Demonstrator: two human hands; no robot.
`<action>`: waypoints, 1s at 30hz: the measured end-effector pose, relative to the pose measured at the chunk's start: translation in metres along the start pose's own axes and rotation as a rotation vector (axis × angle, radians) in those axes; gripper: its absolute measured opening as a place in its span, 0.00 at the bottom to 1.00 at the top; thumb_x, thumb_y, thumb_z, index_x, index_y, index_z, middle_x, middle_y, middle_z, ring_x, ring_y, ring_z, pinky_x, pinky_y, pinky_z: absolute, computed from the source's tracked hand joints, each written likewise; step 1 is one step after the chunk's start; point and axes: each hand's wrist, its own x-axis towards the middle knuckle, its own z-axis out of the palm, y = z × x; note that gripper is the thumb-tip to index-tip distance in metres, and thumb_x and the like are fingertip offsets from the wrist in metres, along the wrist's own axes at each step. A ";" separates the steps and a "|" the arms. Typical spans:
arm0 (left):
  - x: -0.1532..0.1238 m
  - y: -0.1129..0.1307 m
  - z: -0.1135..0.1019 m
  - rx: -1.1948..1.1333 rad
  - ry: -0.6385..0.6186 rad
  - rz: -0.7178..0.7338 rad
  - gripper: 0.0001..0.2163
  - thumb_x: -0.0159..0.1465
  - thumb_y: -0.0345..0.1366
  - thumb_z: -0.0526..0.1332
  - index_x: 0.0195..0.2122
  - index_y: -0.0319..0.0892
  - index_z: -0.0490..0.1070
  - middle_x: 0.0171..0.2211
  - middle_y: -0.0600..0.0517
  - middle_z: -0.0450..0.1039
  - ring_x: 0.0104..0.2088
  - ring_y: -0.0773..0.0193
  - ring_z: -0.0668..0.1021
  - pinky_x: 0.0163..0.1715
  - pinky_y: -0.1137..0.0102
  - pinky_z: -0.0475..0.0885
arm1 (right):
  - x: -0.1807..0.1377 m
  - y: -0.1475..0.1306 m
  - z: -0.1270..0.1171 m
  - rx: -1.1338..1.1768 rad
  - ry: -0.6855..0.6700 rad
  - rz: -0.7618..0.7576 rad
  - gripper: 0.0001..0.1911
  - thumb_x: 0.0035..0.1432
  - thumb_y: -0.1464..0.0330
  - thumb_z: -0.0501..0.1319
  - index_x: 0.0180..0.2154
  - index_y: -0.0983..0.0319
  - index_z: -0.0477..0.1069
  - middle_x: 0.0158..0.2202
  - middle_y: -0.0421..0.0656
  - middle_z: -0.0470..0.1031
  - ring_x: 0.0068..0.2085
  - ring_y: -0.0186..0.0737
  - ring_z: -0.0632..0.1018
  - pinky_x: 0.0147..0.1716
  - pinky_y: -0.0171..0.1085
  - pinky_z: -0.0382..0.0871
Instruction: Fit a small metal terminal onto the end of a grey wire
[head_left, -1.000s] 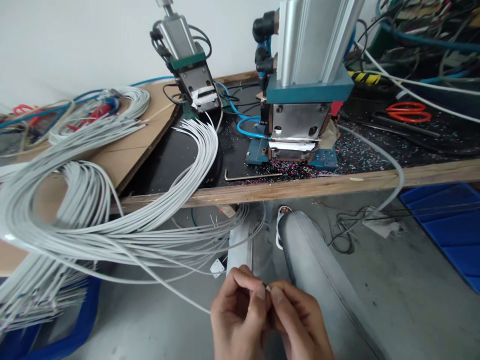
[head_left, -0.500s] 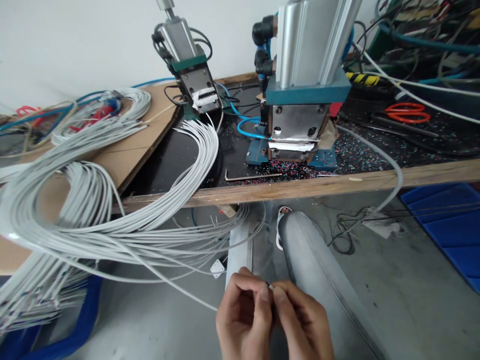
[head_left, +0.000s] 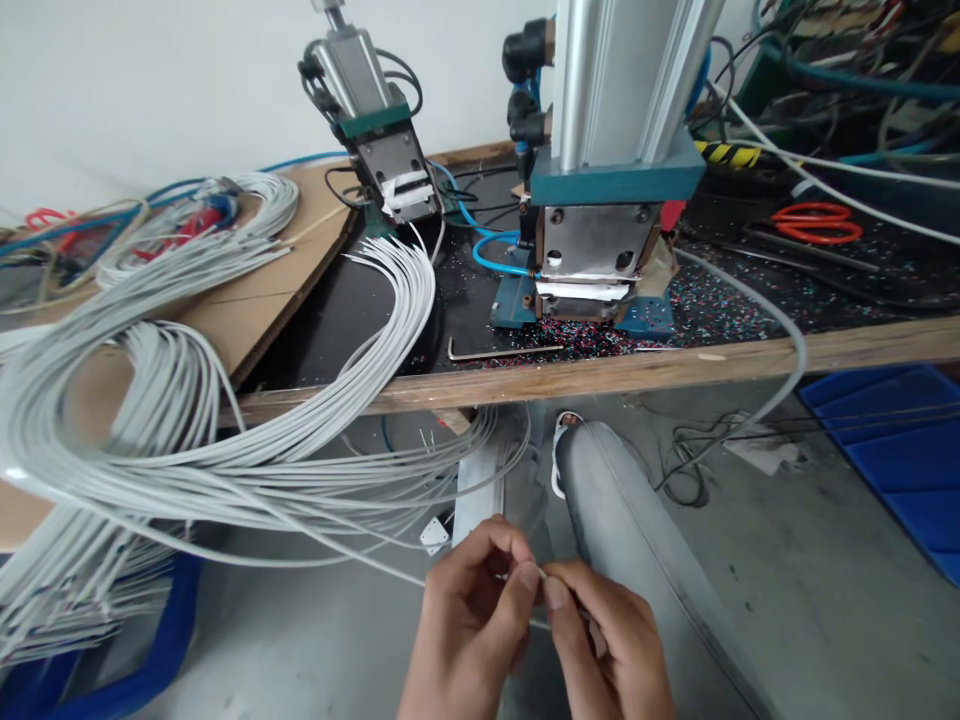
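Observation:
My left hand (head_left: 476, 615) and my right hand (head_left: 611, 635) meet low in the middle of the view, above my lap. A single grey-white cable (head_left: 375, 561) runs from the big bundle of cables (head_left: 300, 480) to behind my left hand. Both thumbs and forefingers are pinched around a tiny pale piece of it, fingertips almost touching. Most of that end is covered by my fingers. The bundle loops over the bench edge on the left, with many stripped ends hanging at lower left.
A pneumatic press (head_left: 596, 240) stands on the black bench (head_left: 322, 330), with a smaller one (head_left: 394, 170) behind to the left. A hex key (head_left: 506, 352), coloured scraps and orange-handled scissors (head_left: 816, 222) lie there. A blue bin (head_left: 892, 440) is on the floor at right.
My left hand has shifted slightly left and its wrist has turned, with the forefinger arching higher. My right hand stays nearly in place, still pinching.

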 end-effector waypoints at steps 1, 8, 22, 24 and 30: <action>0.002 0.003 -0.004 0.042 -0.051 0.001 0.15 0.63 0.48 0.69 0.29 0.42 0.72 0.22 0.59 0.63 0.17 0.74 0.60 0.15 0.77 0.56 | 0.000 0.000 -0.001 -0.009 0.003 -0.003 0.18 0.72 0.59 0.55 0.33 0.56 0.79 0.25 0.40 0.78 0.22 0.35 0.69 0.26 0.36 0.61; 0.016 0.035 -0.034 0.583 -0.370 0.121 0.08 0.65 0.32 0.61 0.27 0.45 0.70 0.25 0.54 0.73 0.27 0.65 0.72 0.27 0.73 0.65 | 0.011 -0.008 -0.023 -0.061 -0.301 0.131 0.22 0.68 0.52 0.59 0.26 0.57 0.75 0.23 0.38 0.71 0.28 0.36 0.71 0.29 0.34 0.61; 0.008 -0.005 0.010 -0.201 0.012 -0.022 0.16 0.58 0.47 0.75 0.31 0.41 0.75 0.19 0.60 0.70 0.15 0.77 0.67 0.13 0.85 0.61 | 0.017 0.005 -0.015 0.273 -0.235 0.307 0.27 0.69 0.45 0.54 0.27 0.58 0.63 0.22 0.34 0.56 0.25 0.35 0.59 0.26 0.36 0.54; 0.006 -0.003 0.013 -0.215 0.057 -0.026 0.17 0.55 0.48 0.76 0.30 0.40 0.76 0.18 0.60 0.70 0.15 0.77 0.68 0.13 0.86 0.62 | 0.017 0.003 -0.014 0.286 -0.223 0.309 0.27 0.69 0.45 0.55 0.27 0.58 0.64 0.22 0.33 0.56 0.25 0.35 0.59 0.26 0.36 0.54; 0.006 -0.001 0.018 -0.193 0.084 -0.001 0.18 0.55 0.48 0.76 0.29 0.40 0.75 0.18 0.61 0.68 0.15 0.78 0.67 0.13 0.86 0.62 | 0.013 0.001 -0.010 0.247 -0.139 0.251 0.24 0.70 0.51 0.56 0.27 0.59 0.66 0.23 0.34 0.62 0.26 0.35 0.63 0.28 0.35 0.57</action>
